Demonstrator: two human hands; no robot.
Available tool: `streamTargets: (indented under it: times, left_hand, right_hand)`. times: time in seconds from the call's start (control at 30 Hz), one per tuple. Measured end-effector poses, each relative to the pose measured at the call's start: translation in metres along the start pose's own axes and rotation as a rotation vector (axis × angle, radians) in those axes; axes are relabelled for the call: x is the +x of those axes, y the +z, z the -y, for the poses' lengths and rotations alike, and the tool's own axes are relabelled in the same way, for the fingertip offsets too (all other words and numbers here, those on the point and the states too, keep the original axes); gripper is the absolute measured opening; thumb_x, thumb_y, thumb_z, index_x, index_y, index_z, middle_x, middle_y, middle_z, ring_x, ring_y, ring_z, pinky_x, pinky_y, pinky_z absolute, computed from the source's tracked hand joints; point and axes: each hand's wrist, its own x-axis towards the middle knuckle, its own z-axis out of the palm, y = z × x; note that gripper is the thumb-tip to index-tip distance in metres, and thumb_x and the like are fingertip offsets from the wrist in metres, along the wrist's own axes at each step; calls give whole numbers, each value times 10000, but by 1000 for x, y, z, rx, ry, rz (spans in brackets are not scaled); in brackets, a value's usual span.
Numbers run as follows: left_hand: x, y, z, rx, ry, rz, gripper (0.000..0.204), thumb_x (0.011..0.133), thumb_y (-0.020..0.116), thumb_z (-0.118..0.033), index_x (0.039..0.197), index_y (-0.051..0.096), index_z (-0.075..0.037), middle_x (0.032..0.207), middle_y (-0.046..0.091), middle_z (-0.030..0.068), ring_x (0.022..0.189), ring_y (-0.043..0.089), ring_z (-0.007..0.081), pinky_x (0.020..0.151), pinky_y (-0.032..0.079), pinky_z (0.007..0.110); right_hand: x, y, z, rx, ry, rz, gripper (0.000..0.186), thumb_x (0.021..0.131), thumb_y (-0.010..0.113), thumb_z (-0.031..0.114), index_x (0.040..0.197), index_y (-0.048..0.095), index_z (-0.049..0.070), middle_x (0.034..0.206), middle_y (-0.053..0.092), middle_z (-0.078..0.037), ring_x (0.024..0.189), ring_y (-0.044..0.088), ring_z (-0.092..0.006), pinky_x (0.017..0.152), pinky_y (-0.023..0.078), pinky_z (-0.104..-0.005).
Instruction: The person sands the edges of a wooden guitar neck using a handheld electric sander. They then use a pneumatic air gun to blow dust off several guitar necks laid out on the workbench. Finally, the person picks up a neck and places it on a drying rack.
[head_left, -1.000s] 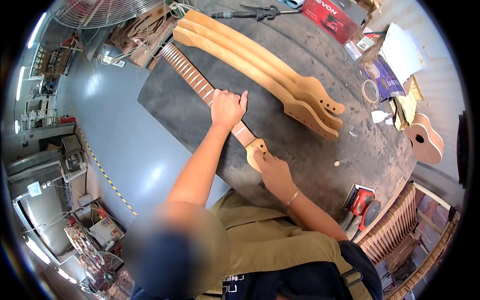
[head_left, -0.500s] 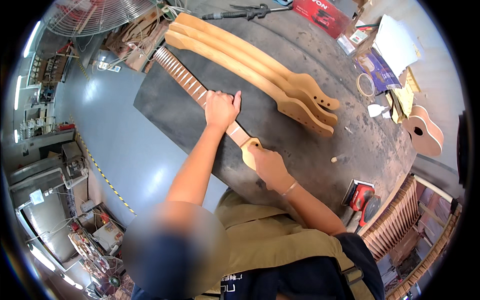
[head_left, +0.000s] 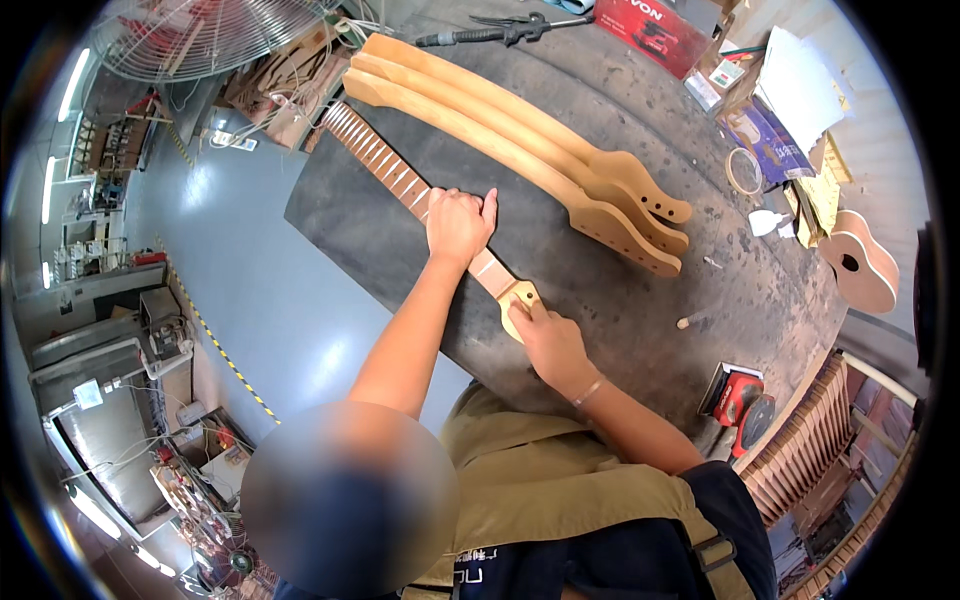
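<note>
A guitar neck with a brown fretboard and pale frets lies face up, slanting across the dark bench top. My left hand is closed over the middle of the fretboard, its thumb sticking out to the right. At the near end, my right hand grips the pale headstock; its fingertips lie on the face close to the peg holes, and part of the headstock is hidden beneath it. Beyond the neck, several bare wooden necks rest side by side on their edges, headstocks toward the right.
The dark bench carries a red sander at the near right and an air blow gun at the far side. Tape, a red box and a small guitar body sit rightward. A caged fan stands far left.
The whole view has shifted slightly, so everything appears a little further right and lower. My right fingers have eased back on the headstock, uncovering more peg holes. My left hand keeps its place.
</note>
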Motion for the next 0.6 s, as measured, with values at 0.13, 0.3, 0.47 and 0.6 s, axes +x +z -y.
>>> streamTargets:
  times: [0.13,0.3,0.47,0.6]
  left_hand:
    - [2,-1,1,-28,-3,75,556,1032,613,-386,622,741,-32,706,717,161,762,661,326,858,445,415]
    - [3,-3,2,-11,-1,80,552,1028,620,-377,615,733,-29,706,714,167,757,658,324,855,444,414]
    - [3,-1,1,-21,-10,4,549,1026,626,-368,610,727,-24,696,702,174,748,644,337,859,443,414]
    - [3,-6,-2,-25,-8,74,549,1025,627,-372,613,729,-23,702,700,182,754,640,350,859,441,419]
  right_hand:
    - [-2,-2,2,0,-11,-61,294,921,615,99,1215,609,107,1023,654,-122,707,672,-271,576,563,-390]
    - [-4,-1,2,24,8,-36,352,937,597,85,1288,620,99,971,642,-111,729,664,-279,600,556,-406]
    - [6,-2,5,-13,46,18,361,945,586,77,1303,630,97,971,649,-112,762,678,-279,625,564,-419]
    - [-8,-7,1,102,75,40,362,937,581,66,1296,620,93,960,655,-152,769,691,-314,627,564,-438]
